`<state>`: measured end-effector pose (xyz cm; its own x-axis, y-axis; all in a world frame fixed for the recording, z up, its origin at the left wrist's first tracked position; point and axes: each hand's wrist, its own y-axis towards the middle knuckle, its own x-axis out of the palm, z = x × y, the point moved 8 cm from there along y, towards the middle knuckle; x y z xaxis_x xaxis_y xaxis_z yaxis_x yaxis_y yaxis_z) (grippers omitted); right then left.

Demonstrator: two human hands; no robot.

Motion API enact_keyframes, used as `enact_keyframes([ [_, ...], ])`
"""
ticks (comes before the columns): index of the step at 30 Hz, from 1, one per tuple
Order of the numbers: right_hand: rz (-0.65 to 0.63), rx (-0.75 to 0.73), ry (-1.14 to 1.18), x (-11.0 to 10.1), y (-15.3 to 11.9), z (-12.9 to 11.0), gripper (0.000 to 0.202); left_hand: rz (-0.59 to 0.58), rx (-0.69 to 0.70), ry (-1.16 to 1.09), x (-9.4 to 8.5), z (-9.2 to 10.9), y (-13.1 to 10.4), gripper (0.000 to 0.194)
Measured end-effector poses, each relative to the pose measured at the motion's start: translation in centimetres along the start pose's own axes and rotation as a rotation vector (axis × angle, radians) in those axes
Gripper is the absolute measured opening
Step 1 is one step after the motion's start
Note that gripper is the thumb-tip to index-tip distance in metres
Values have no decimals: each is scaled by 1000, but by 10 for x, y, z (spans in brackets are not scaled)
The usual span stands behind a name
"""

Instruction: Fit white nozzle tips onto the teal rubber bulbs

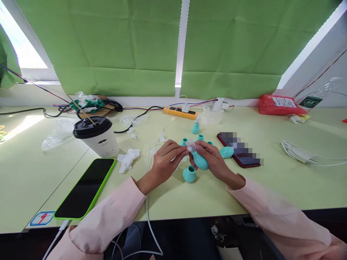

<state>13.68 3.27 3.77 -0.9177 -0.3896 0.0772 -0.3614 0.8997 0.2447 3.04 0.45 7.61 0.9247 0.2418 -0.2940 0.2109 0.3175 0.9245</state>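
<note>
My right grip (214, 160) is closed around the teal bulb (201, 161), held up over the desk (282, 186) with its clear tip (190, 145) pointing away from me, while my left grip (165, 162) pinches at that tip with thumb and fingers. Below the bulb, slightly to its left, an open teal piece (189, 174) stands on the desk, and a red-edged phone (238, 150) lies to the right of my hands.

Teal bulb (201, 161), smooth, rounded, was held tilted, fat end lower right, narrow neck upper left. Clear translucent nozzle piece (190, 143) sat at the neck, partly covered; whether fully attached couldn't be told.
</note>
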Motion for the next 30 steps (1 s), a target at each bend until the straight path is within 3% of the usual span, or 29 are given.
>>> enact_keyframes([
  [4, 44, -26, -66, -1, -3, -1, 19, 8, -116, -93, -2, -5, 2, 15],
  [9, 44, -35, -88, 0, -5, -2, 21, -35, -385, -299, 3, -21, 1, 6],
  [15, 38, -70, -119, 0, -5, -3, 19, -104, -651, -475, 13, -29, -7, 10],
  [22, 211, -255, -342, -7, -10, -11, 13, -37, -952, -582, 20, -37, -20, 17],
  [26, 235, -267, -429, -7, -11, -11, 13, -23, -1040, -655, 22, -40, -23, 16],
  [30, 253, -278, -428, -10, -11, -10, 12, -40, -1043, -673, 21, -39, -20, 14],
])
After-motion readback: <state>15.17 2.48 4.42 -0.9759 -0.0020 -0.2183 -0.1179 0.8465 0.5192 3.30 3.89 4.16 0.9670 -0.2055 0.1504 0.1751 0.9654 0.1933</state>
